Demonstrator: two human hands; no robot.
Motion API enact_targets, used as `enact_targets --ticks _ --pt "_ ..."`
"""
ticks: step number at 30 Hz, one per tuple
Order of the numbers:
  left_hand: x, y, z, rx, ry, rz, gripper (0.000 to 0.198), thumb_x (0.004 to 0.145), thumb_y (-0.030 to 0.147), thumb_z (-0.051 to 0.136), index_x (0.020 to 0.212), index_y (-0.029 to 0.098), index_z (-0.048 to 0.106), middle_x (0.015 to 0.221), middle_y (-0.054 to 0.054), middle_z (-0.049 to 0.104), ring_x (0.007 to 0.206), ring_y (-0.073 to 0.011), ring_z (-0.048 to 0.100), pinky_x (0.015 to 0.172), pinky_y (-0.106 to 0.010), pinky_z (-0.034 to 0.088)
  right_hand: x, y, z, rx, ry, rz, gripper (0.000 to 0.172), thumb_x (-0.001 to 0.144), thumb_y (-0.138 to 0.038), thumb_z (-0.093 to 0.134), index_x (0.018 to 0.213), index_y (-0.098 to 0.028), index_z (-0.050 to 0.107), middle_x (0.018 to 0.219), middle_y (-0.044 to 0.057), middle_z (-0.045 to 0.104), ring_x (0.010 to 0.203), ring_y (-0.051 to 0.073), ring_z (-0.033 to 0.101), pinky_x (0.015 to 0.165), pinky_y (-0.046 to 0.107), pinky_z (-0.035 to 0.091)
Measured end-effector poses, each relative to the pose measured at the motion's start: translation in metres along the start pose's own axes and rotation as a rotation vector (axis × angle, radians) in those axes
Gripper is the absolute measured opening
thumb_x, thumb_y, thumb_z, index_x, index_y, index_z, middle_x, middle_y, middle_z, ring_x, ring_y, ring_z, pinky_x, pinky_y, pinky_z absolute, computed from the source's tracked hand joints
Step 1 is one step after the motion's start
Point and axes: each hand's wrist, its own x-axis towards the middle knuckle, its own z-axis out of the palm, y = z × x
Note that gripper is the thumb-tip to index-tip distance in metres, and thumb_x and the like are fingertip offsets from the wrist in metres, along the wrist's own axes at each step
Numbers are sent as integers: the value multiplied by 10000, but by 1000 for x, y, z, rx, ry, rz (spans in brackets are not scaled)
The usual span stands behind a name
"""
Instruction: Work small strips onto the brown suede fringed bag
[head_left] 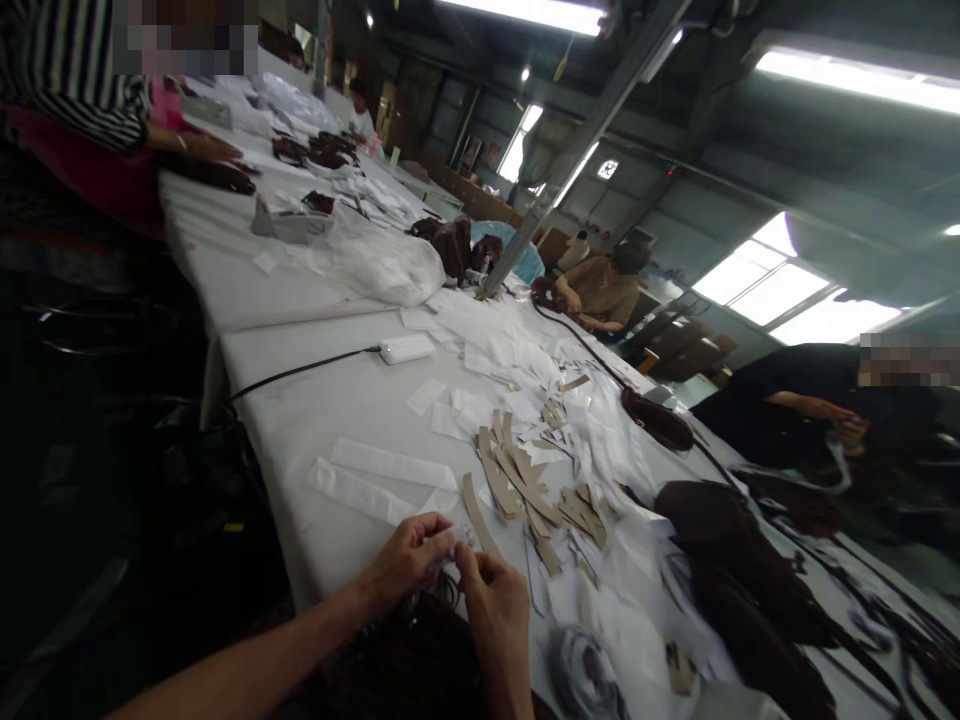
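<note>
My left hand (pixel 409 562) and my right hand (pixel 495 600) meet at the near edge of a long white table (pixel 315 400). Both pinch a small white piece (pixel 450 540) between their fingertips; what it is stays too small to tell. A dark brown item (pixel 405 650) lies under my wrists at the bottom. Just beyond my fingers lie a pile of tan cardboard strips (pixel 525 480) and long white paper strips (pixel 375 480).
Brown bags (pixel 742 570) and straps lie to the right. A white power block (pixel 405 348) with a black cable, a plastic bag (pixel 382 265) and a metal post (pixel 570 150) stand further up. Other people work at the left, far end and right.
</note>
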Motion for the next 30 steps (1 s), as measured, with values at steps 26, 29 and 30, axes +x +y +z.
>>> enact_targets --ticks 26,29,30 --pt "2 -7 -11 -276 211 -50 428 637 459 817 739 170 518 588 75 513 364 3 231 344 -144 213 -9 18 25 373 181 40 342 801 -450 547 649 -166 662 585 11 607 582 153 515 547 244 360" --pt "2 -9 -11 -241 277 24 402 665 446 807 785 178 533 589 98 483 370 -1 265 352 -137 248 -14 16 18 354 272 86 371 806 -481 534 648 -166 651 570 8 591 545 146 496 520 244 355" --pt "1 -10 -11 -221 286 47 388 680 447 797 792 178 540 591 99 479 373 -3 282 353 -136 256 -16 13 19 368 258 88 381 802 -488 543 625 -166 643 538 -1 566 515 136 476 502 240 349"
